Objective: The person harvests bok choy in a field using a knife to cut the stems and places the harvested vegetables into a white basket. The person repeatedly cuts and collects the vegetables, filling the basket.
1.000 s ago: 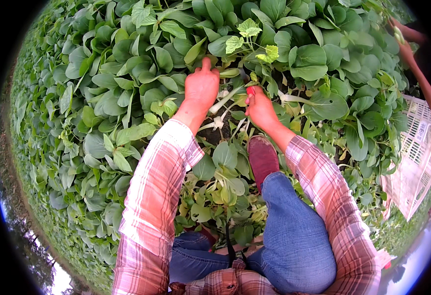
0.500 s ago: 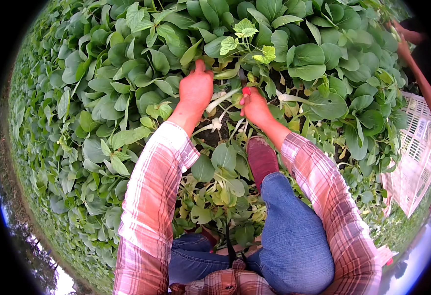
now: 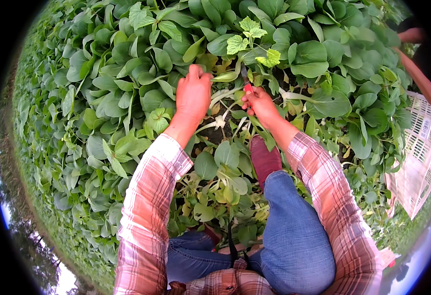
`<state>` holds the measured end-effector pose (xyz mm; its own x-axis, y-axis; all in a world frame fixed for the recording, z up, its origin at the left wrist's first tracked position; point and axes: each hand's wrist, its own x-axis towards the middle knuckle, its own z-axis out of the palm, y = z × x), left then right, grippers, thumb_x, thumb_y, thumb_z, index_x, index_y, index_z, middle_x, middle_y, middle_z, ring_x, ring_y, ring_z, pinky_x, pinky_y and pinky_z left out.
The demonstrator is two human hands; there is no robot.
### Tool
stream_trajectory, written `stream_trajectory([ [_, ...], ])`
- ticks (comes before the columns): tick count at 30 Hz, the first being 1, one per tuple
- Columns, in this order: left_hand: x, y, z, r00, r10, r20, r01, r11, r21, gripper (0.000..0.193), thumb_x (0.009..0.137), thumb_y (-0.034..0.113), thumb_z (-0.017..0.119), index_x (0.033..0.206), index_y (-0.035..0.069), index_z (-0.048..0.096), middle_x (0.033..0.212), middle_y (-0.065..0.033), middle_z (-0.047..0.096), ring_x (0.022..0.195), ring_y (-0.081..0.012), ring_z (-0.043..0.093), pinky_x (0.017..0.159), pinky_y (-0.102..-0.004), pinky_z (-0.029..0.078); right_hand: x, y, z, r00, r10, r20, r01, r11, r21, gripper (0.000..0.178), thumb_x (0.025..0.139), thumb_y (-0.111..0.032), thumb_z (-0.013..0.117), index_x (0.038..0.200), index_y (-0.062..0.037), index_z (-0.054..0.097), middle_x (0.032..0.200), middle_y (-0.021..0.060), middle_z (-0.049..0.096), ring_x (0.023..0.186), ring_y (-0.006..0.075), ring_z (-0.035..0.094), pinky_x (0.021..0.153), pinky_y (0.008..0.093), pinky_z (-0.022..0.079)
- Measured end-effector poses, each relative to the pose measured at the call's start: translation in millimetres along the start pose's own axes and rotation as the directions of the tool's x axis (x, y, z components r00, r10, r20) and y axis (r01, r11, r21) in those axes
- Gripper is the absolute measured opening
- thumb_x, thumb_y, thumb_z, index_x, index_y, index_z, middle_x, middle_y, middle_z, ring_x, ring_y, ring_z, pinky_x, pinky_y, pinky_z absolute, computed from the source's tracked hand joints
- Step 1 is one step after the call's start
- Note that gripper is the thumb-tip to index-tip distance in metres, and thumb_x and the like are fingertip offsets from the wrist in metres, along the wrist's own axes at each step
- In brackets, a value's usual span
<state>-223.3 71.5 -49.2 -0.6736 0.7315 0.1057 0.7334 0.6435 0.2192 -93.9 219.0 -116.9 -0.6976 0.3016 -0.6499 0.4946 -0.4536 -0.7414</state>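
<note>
My right hand [image 3: 261,105] grips the red handle of a small knife [image 3: 248,87], whose blade points away from me among the stems. Left of it, my left hand [image 3: 194,92] is closed with curled fingers at the leafy greens, which look like bok choy [image 3: 228,76]. Its fingertips are partly smeared and whatever they hold is hidden. Between and below my hands lie pale cut stems [image 3: 219,122] on dark soil. A loose bok choy [image 3: 294,96] with a white base lies to the right of the knife.
Dense bok choy [image 3: 102,83] spreads left and ahead. A lobed-leaf plant [image 3: 247,42] rises beyond the knife. My shoe [image 3: 266,160] stands below my right hand. At the right are a white plastic crate [image 3: 417,142] and another person's arm [image 3: 424,83]. Yellowing leaves [image 3: 225,191] lie nearer me.
My left hand has drawn slightly toward me, and its raised finger has curled in. The right hand has shifted a little right and nearer, showing more of the knife. The other person's arm has moved.
</note>
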Motion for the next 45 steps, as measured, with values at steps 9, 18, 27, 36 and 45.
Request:
stream_trajectory([
  [9,-64.3,24.6,-27.5,0.968,0.099,-0.229,-0.132,0.983,-0.130,0.025,0.071,0.003,0.069,0.095,0.010,0.064,0.089,-0.0065,0.050,0.085,-0.0264,0.049,0.077,-0.0364,0.040,-30.9,-12.1,1.4,0.962,0.090,0.258,-0.206,0.860,0.467,0.033,0.092,-0.039,0.056,0.102,-0.0082,0.049,0.088,0.0046,0.055,0.070,0.0135,0.057,0.044,0.0180,0.034],
  [18,-89.1,18.6,-49.1,0.996,0.060,0.062,-0.038,0.948,-0.315,0.041,0.070,-0.009,0.064,0.107,0.009,0.064,0.090,-0.0064,0.048,0.073,-0.0172,0.055,0.065,-0.0275,0.048,-67.5,-6.1,-1.0,0.966,0.014,0.259,-0.165,0.803,0.573,0.024,0.091,-0.027,0.059,0.102,-0.0074,0.050,0.087,0.0037,0.059,0.067,0.0116,0.057,0.046,0.0188,0.035],
  [27,-56.7,39.6,-110.6,0.881,0.059,0.469,0.246,0.790,-0.561,0.068,0.072,0.031,0.078,0.127,0.002,0.051,0.103,-0.0130,0.065,0.104,-0.0244,0.059,0.094,-0.0324,0.042,-92.9,-12.1,19.8,0.944,-0.010,0.329,-0.112,0.930,0.349,0.026,0.090,-0.027,0.061,0.102,-0.0065,0.050,0.084,0.0021,0.055,0.066,0.0098,0.055,0.047,0.0174,0.034],
  [36,-17.0,61.9,-95.2,0.912,0.275,0.303,-0.315,0.945,0.091,0.031,0.068,0.007,0.065,0.098,0.003,0.059,0.099,-0.0087,0.058,0.088,-0.0256,0.059,0.071,-0.0353,0.050,-24.6,-29.5,23.3,0.938,-0.328,0.110,0.346,0.869,-0.355,0.033,0.092,-0.018,0.051,0.121,-0.0036,0.044,0.098,0.0162,0.060,0.087,0.0319,0.060,0.077,0.0377,0.048],
  [45,61.9,-28.4,-53.7,0.928,0.131,0.349,-0.305,0.804,0.510,0.012,0.070,0.006,0.059,0.081,0.008,0.065,0.139,-0.0146,0.040,0.089,-0.0227,0.063,0.072,-0.0333,0.053,-7.6,-19.6,34.9,0.964,-0.010,0.265,0.154,0.836,-0.528,0.041,0.095,-0.011,0.042,0.136,-0.0040,0.038,0.085,0.0065,0.058,0.053,0.0120,0.053,0.055,0.0279,0.047],
])
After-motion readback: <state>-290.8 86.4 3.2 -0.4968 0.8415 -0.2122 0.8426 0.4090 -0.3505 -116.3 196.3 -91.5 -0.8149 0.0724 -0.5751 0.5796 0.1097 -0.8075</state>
